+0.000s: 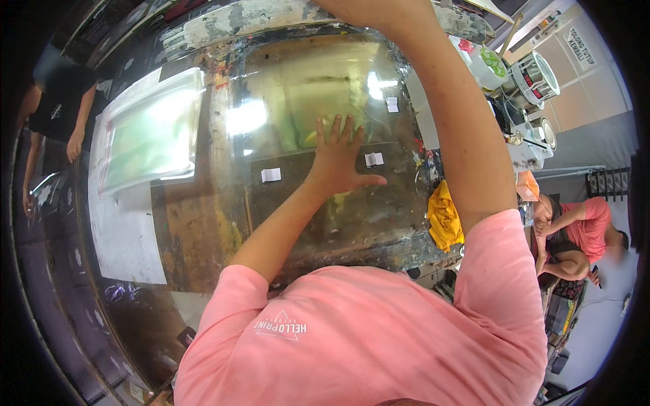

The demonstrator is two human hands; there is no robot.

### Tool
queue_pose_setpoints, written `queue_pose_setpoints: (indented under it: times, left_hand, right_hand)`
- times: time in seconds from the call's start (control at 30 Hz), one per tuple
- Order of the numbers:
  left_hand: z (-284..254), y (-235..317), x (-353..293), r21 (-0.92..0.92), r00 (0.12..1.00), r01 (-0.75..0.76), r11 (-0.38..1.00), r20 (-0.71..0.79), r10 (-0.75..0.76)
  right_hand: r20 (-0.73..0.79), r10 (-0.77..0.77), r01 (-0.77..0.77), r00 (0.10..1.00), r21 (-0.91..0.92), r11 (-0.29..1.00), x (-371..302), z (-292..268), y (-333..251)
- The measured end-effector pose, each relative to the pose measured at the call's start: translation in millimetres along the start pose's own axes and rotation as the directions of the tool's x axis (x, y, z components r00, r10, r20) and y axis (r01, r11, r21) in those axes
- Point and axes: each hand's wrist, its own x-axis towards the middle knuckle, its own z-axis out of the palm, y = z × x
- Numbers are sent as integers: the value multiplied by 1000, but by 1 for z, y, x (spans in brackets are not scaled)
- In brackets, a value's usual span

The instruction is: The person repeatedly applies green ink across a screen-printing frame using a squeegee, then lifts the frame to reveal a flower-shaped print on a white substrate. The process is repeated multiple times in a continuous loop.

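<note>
My left hand (pixel 337 161) lies flat with fingers spread on a clear, glossy sheet (pixel 291 203) over the stained work table, and nothing is in it. Three small white tabs sit around it: a tab (pixel 271 175) left of the wrist, a tab (pixel 374 160) by the thumb, and a tab (pixel 392 104) farther off to the right. My right arm stretches across the table's right side to the far edge. Only the wrist end of my right hand (pixel 352 8) shows at the top of the picture; its fingers are cut off.
At the left, a stack of clear plastic sheets (pixel 152 135) rests on white paper (pixel 125 237). A yellow cloth (pixel 444 216) lies near my right elbow, with cans (pixel 535 78) and tubs beyond. One person (pixel 57 108) stands at left; another (pixel 582 233) sits at right.
</note>
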Motion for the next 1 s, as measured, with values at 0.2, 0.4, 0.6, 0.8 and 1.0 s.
queue_pose_setpoints:
  times: [0.2,0.4,0.6,0.8,1.0]
  left_hand:
    - [-4,14,-5,21,1000,-2,1000,-19,3]
    - [-3,12,-8,2,997,-27,1000,-69,27]
    - [-8,13,-11,-43,983,-82,996,-169,74]
    - [-85,-13,-30,-623,797,336,707,-211,-565]
    - [-174,-74,-80,-956,773,-21,294,-202,-602]
  right_hand:
    - [33,45,-45,998,0,999,1,-1,0]
    - [72,92,-92,993,-6,996,6,-8,-8]
    - [88,123,-122,989,-18,992,0,-13,-16]
    - [37,129,-129,991,-5,992,-15,-2,-15]
    - [147,-36,54,988,-118,992,-112,25,-35]
